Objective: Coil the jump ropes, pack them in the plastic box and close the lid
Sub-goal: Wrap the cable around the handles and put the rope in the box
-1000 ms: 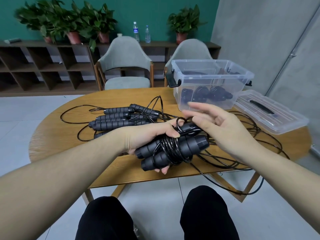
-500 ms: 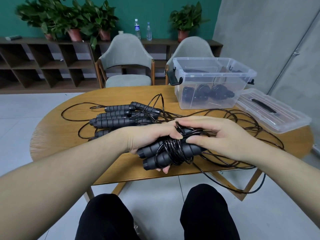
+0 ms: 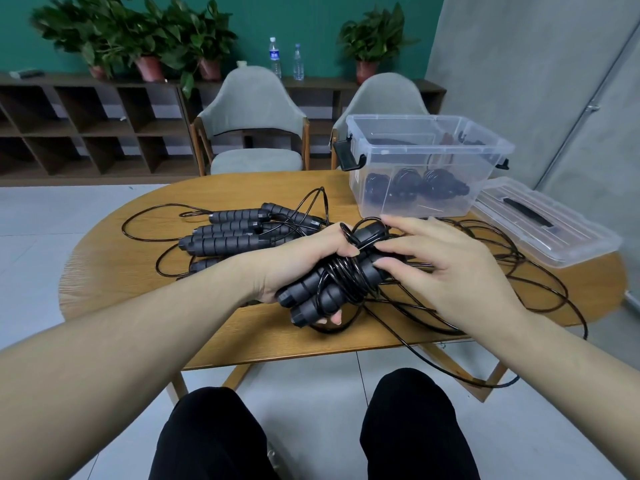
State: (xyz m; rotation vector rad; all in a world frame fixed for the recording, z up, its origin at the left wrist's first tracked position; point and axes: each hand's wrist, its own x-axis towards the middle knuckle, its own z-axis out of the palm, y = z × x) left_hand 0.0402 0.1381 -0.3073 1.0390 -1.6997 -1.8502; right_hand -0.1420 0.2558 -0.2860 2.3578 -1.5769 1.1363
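Head view: left hand [image 3: 304, 258] grips coiled rope [image 3: 343, 278] (right hand [image 3: 446, 268] touching).

Office lounge or meeting-room look. Round wooden bench [image 3: 145, 271] on pale tiled floor [image 3: 52, 216]. Two grey padded chairs [image 3: 252, 133] with wooden legs behind bench. Low dark cubby shelf [image 3: 86, 129] runs along teal wall [image 3: 311, 22], potted plants [image 3: 149, 39] and two water bottles [image 3: 274, 57] on top. Grey concrete-look wall [image 3: 519, 64] at right.
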